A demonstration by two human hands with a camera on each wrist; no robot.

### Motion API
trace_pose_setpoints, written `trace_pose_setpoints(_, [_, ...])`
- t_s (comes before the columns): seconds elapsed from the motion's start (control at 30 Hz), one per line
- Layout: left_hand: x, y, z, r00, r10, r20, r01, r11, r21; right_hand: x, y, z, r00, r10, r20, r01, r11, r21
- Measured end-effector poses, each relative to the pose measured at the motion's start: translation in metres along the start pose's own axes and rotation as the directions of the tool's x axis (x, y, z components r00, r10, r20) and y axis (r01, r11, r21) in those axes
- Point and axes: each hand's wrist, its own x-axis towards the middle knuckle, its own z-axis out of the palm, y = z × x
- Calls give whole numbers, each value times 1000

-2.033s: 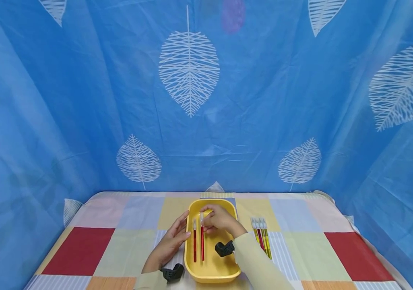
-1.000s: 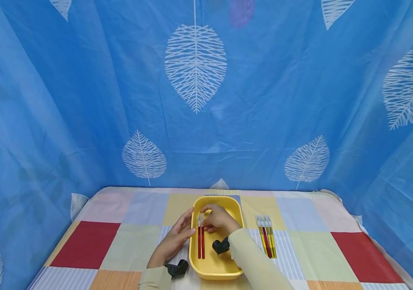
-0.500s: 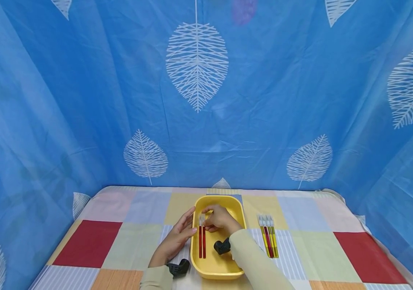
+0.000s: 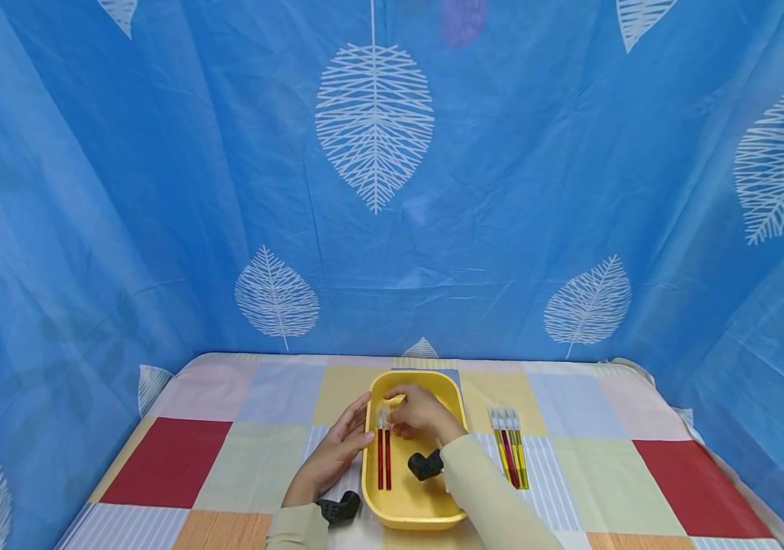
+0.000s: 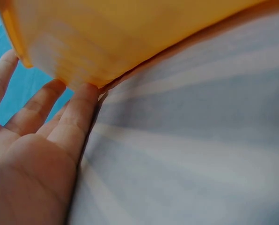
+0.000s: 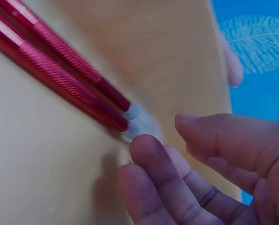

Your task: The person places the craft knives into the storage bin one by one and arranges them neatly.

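Note:
Two craft knives (image 6: pixel 60 65) with red knurled handles and clear caps lie side by side in a yellow tray (image 4: pixel 414 524). My right hand (image 4: pixel 425 412) hovers inside the tray at the capped ends. In the right wrist view its fingers are loosely bent and spread, with nothing held; fingertips are right by the caps (image 6: pixel 142 124). My left hand (image 4: pixel 332 456) rests against the tray's left side, thumb at the rim. Its extended fingers touch the outer wall (image 5: pixel 130 37) in the left wrist view.
Right of the tray, several more capped craft knives (image 4: pixel 507 451), yellow and red, lie in a row on the patchwork cloth (image 4: pixel 605 473). A blue curtain (image 4: pixel 474 229) with white leaf prints hangs behind and at both sides.
The right craft knife has moved left against the other one and been let go. My right hand has drawn slightly right with loosened fingers. The left hand stays at the tray.

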Motion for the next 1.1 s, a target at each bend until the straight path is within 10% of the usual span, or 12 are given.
trace_pose_setpoints(0.6, [0,1,1,1000,6,1,-6,1000,0,-28,-9,-34,945,-312,95,317,947,-49])
trace_pose_setpoints(1.1, [0,0,3,1000,3,-26,-3,1000,13,-60,2,-60,917,-391,78,389,920,41])
